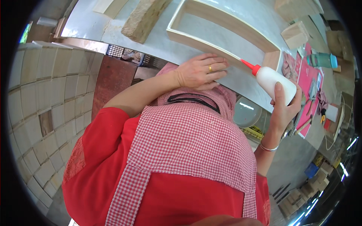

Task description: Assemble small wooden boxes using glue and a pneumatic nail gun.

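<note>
A rectangular pale wooden frame, open in its middle, lies on the light worktable. My right hand grips a white squeeze bottle with a red pointed nozzle, tilted so that its tip is at the top edge of the frame's near side. Whether anything flows from the nozzle is too small to tell. Just in front of that side is my left hand, palm down with its fingers stretched out, a gold ring on one. It holds nothing, and I cannot tell whether its fingertips touch the frame.
Behind the frame's left end lies a rough wooden block. A teal-lidded jar and a pink sheet with cloths and tools are at the right. Stacked pale wooden pieces form a wall on my left. A dark plastic basket sits below the table edge.
</note>
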Demonstrator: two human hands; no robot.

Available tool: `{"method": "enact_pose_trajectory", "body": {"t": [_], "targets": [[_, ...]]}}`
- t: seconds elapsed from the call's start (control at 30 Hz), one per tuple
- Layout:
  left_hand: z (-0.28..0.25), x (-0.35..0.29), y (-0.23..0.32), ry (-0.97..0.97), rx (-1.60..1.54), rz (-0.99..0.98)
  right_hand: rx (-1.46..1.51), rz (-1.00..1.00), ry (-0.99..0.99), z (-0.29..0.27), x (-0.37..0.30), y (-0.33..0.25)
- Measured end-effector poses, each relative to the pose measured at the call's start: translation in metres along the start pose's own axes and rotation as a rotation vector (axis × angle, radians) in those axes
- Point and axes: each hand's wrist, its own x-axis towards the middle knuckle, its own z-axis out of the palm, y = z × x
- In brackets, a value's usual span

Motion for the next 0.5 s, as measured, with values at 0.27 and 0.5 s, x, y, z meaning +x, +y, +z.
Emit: {"method": "enact_pose_trajectory", "body": {"t": [0.27, 0.5], "targets": [[-0.001, 0.001, 0.001, -0.046, 0.003, -0.026, -0.031, 0.052, 0.119, -0.036, -0.007, 0.015], [-0.004, 0.002, 0.003, -0.067, 0.009, -0.042, -0.069, 0.077, 0.219, -0.063, -0.008, 0.029]]}}
